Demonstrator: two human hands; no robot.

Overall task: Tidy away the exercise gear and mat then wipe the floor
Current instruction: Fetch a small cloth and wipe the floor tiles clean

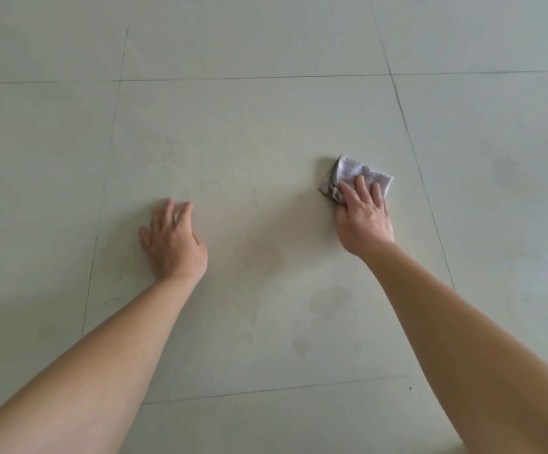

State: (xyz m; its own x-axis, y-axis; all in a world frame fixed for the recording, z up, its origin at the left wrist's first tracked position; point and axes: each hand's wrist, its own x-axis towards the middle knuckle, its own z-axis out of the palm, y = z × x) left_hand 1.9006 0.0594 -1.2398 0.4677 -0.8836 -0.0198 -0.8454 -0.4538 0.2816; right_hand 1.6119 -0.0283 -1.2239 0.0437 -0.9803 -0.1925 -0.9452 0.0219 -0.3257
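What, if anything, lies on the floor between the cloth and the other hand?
Nothing visible does. The right hand presses the cloth flat, and the floor between it and the left hand is bare tile.

Thin dark grout lines (pixel 233 77) cut the pale floor (pixel 233 132) into large tiles; one runs across far off, one across close by, two run front to back at left and right; a dull brownish smudge (pixel 259 257) lies mid-tile; greyer blotches (pixel 328 296) sit nearer; a dark speck (pixel 410 388) lies just below the close line; tiny specks (pixel 120 276) lie beside the left line.
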